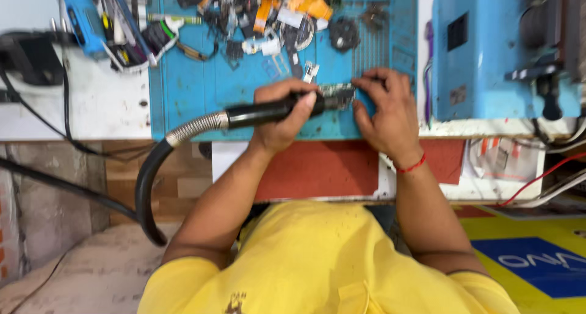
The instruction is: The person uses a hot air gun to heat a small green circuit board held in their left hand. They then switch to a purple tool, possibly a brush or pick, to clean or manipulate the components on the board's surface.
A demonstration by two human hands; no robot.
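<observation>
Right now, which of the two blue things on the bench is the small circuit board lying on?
The flat blue work mat, under both hands; the circuit board rests on it. The other, the boxy blue machine, stands apart at the side.

An electronics repair workshop: a blue work mat (183,88) strewn with loose phone parts (268,15), screwdrivers (122,21), and a blue bench machine (488,51)

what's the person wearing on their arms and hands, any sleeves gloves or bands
Both hands are bare, with no gloves or rings to be seen. The left hand and its forearm carry nothing. The right hand has a thin red thread band tied round the wrist. The forearms are uncovered; short yellow shirt sleeves end above the elbows on both sides.
</observation>
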